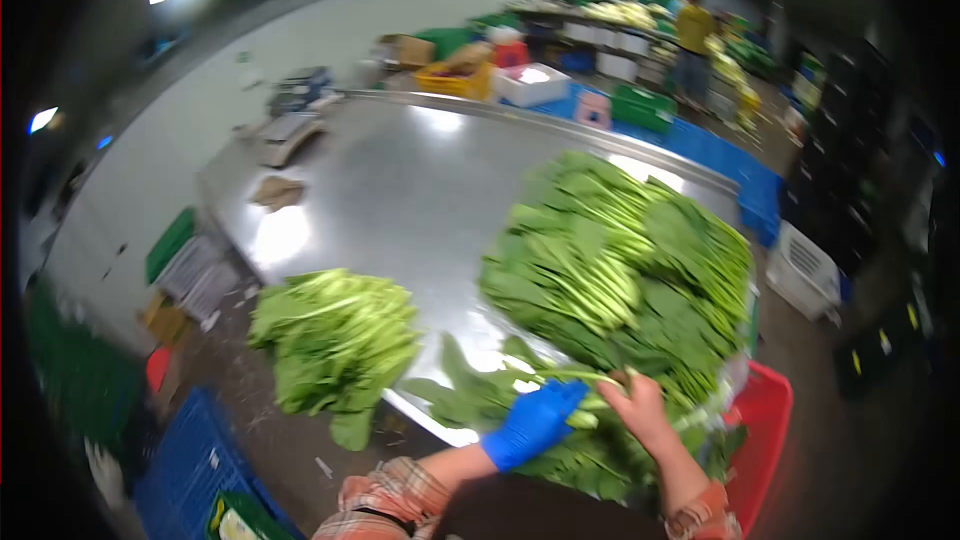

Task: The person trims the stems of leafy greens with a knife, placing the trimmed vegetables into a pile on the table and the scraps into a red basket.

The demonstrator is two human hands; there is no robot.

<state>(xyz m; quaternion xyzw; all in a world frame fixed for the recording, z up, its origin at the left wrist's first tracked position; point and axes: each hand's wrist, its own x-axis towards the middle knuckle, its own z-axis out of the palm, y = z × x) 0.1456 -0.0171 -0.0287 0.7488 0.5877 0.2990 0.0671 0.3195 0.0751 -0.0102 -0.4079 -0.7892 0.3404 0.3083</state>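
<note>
While the blue-gloved left hand [540, 425] is gripping some leafy green stalks [465, 382] at the steel table's [400, 160] near side, the bare right hand [637, 407] is curled right beside it, can't tell around what. Bigger greens pile [590, 250] just beyond, scale [290, 137] way at the back.

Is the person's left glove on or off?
On: a blue glove covers the left hand to the wrist; the right hand is bare.

The right hand [640, 406], its hold unclear, and a distant person [693, 28], too blurred for detail.
</note>
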